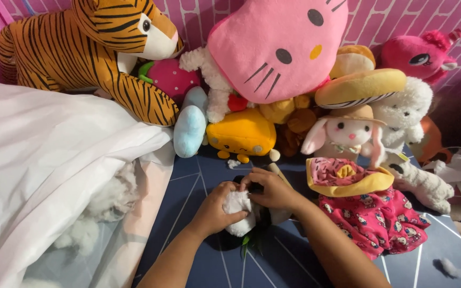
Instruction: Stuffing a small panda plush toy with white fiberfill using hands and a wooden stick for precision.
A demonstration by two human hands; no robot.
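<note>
Here the left hand and right hand pinch white stuffing between curled fingers.

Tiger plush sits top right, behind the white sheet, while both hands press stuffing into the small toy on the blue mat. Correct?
Not quite. In the head view the tiger plush sits top left, not top right. The rest holds: it is behind the white sheet, and the left hand and right hand press stuffing into the small toy on the blue mat.
</note>
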